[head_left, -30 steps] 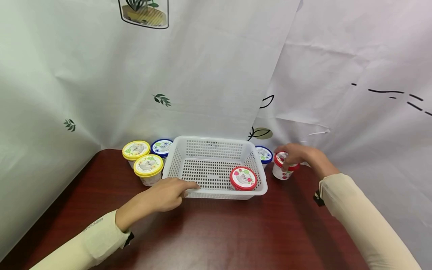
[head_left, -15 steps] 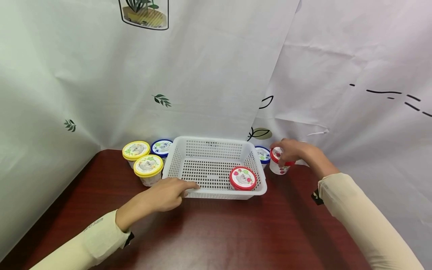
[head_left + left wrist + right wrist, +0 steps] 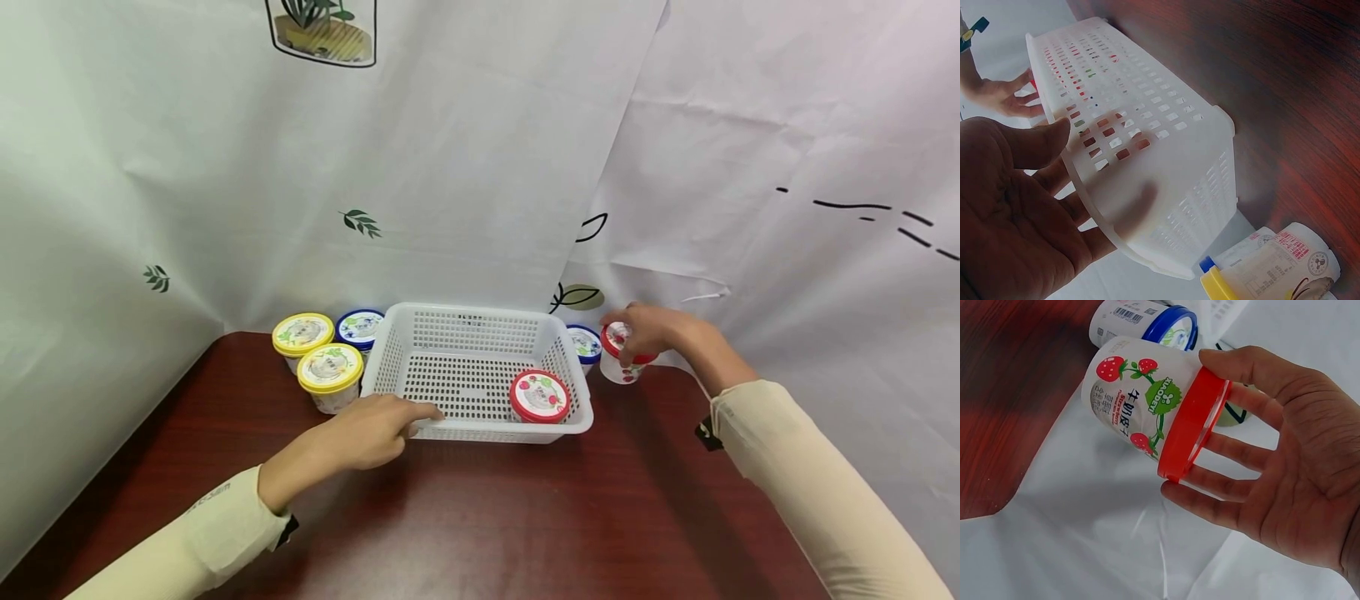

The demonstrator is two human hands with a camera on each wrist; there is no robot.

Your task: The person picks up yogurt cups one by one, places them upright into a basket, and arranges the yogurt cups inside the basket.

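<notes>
My left hand (image 3: 378,432) grips the front rim of a white perforated plastic basket (image 3: 480,430); in the left wrist view its thumb lies outside the basket wall (image 3: 1147,125) and its fingers go inside. A red-lidded tub (image 3: 542,395) stands in the basket's front right corner. To the right of the basket, my right hand (image 3: 647,329) holds another red-lidded tub (image 3: 621,372) by the lid. The right wrist view shows strawberries printed on this tub (image 3: 1138,400), thumb and fingers round its red lid (image 3: 1191,425). Close beside it is a blue-lidded tub (image 3: 1144,324).
Left of the basket stand two yellow-lidded tubs (image 3: 330,371) and a blue-lidded tub (image 3: 359,327). The blue-lidded tub (image 3: 583,343) on the right sits against the basket's side. A white patterned cloth (image 3: 480,167) hangs behind the dark red table (image 3: 480,517).
My right hand has shifted the red-lidded tub slightly left and back, up beside the blue-lidded tub; in the last half second it has barely moved. The left hand and basket stay put.
</notes>
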